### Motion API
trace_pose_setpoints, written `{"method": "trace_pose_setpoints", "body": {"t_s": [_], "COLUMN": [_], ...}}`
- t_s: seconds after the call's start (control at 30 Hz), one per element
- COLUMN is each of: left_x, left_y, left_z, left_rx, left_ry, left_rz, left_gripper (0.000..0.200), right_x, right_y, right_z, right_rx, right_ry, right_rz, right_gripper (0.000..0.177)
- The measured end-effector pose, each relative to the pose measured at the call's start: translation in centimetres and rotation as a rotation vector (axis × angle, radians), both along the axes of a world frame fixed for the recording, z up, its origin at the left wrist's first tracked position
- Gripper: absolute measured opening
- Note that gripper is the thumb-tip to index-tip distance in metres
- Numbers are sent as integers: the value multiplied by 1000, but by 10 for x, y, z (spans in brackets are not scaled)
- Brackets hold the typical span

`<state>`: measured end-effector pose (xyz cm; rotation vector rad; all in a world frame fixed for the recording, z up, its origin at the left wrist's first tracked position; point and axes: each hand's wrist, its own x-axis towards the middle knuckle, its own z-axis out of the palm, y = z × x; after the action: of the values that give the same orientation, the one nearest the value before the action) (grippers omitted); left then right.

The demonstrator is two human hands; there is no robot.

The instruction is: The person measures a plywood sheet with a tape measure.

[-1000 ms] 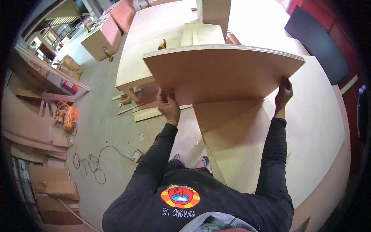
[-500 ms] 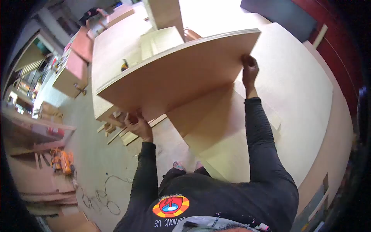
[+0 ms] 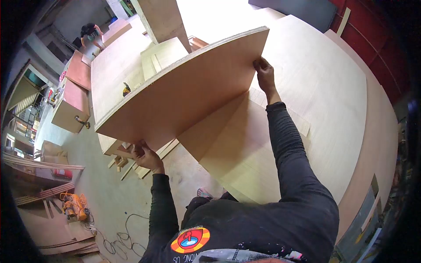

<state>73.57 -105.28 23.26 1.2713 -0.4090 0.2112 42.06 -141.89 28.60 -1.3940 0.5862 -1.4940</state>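
You stand in a woodworking shop on a dusty grey concrete floor (image 3: 109, 188), at the edge of a broad pale plywood sheet (image 3: 333, 101) that lies flat to your right. Nearest you, your left hand (image 3: 147, 157) cups the lower left corner of a pale rectangular plywood panel (image 3: 184, 92), fingers curled under its edge, probably to carry the weight. Your right hand (image 3: 264, 74) grips the right edge near the top, fingers wrapped round it, likely to steady the tilt. The panel hangs in the air between your arms, above the corner of the flat sheet and clear of it, its left end lower and its broad face toward you. That face hides your fingertips behind it and much of the bench beyond. Thin wooden offcuts (image 3: 144, 162) lie on the floor just past your left hand, and an orange power tool (image 3: 74, 206) sits well off to the left, its make too small to tell. Farther on, a small yellow-and-black tool (image 3: 126, 90) rests on a second plywood table (image 3: 109, 74), and a distant person (image 3: 90, 31) is only partly made out.
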Motion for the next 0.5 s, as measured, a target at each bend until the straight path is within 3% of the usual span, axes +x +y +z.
{"method": "trace_pose_setpoints", "body": {"t_s": [0.17,0.27,0.3,0.37,0.5], "left_x": [10,18,15,18,19], "left_y": [5,9,8,19,25], "left_z": [-5,-14,-11,-10,-2], "left_rx": [26,-112,-137,64,27], "left_ry": [31,-82,-78,-83,5], "left_rz": [-43,-162,-133,-189,-287], "left_gripper": [16,22,25,22,22], "right_x": [-9,-17,-17,-23,-17], "right_y": [-27,-42,-40,-51,-38], "right_z": [-12,-32,-29,-44,-39], "right_rx": [-16,-67,-94,-148,-181], "right_ry": [81,73,109,136,139], "right_rz": [173,271,244,258,203], "right_gripper": [33,35,36,38,36]}}
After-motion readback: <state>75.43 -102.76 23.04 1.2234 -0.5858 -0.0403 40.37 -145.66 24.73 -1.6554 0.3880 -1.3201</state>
